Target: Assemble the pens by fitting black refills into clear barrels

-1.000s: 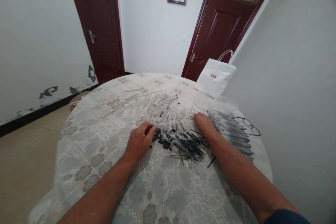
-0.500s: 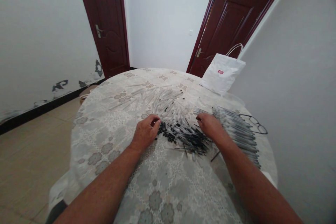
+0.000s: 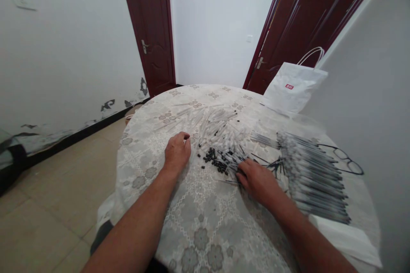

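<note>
My left hand [image 3: 177, 151] hovers or rests over the tablecloth, left of the small black caps [image 3: 216, 160]. Its fingers are curled in against the thumb, and anything between them is too small to make out. Palm down, my right hand [image 3: 258, 179] reaches into a loose heap of thin black pen refills [image 3: 231, 164]. Its fingers are bent and closed at the heap, with the tips partly hidden, so what they grip is unclear. Behind the caps, clear pen barrels [image 3: 214, 130] lie scattered. Right of my right hand is a stack of grey pens [image 3: 315, 175] in rows.
A patterned cloth covers the round table [image 3: 200, 222]. Black-framed glasses [image 3: 347, 164] lie beyond the stacked pens, and a white paper bag [image 3: 294, 89] stands at the back right. Something white and flat [image 3: 346, 239] lies near my right forearm. A wall closes off the right side.
The view has turned left, so the scene sits further right. My right hand has come down and nearer, into the refills. My left hand has drawn away from the caps to the left.
</note>
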`<state>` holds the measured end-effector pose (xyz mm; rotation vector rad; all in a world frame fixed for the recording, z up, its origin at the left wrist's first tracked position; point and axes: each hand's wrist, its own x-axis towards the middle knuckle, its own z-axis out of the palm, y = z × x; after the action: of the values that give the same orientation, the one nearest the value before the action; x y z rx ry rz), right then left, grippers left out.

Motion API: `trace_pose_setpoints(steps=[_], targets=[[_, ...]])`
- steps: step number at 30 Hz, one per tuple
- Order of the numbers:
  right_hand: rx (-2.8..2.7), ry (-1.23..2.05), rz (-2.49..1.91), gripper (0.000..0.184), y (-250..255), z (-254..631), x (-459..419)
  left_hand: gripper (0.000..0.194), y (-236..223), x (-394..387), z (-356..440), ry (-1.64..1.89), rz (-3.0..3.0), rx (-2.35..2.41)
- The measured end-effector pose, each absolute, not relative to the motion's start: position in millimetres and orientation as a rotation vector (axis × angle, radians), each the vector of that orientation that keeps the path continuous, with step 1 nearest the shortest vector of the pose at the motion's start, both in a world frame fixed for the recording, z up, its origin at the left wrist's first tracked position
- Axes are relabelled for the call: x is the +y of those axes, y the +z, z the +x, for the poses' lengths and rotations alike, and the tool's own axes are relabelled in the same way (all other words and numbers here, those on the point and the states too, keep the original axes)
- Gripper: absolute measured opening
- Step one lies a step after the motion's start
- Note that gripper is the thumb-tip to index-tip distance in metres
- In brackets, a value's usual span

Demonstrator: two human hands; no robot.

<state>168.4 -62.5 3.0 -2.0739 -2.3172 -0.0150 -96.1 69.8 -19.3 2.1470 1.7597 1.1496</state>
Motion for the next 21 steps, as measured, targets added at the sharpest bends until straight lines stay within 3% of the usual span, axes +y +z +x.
trace_pose_setpoints(steps=[10, 21], targets=[[-2.350, -0.167, -2.107, 0.008, -2.6, 164.3, -64.0, 0.022, -23.9, 55.2, -83.1, 0.595, 2.401, 1.759], [-2.140, -0.260, -1.998, 0.006, -6.3, 161.8, -61.9, 0.031, -25.1, 54.2, -77.3, 0.438, 2.465, 1.830]])
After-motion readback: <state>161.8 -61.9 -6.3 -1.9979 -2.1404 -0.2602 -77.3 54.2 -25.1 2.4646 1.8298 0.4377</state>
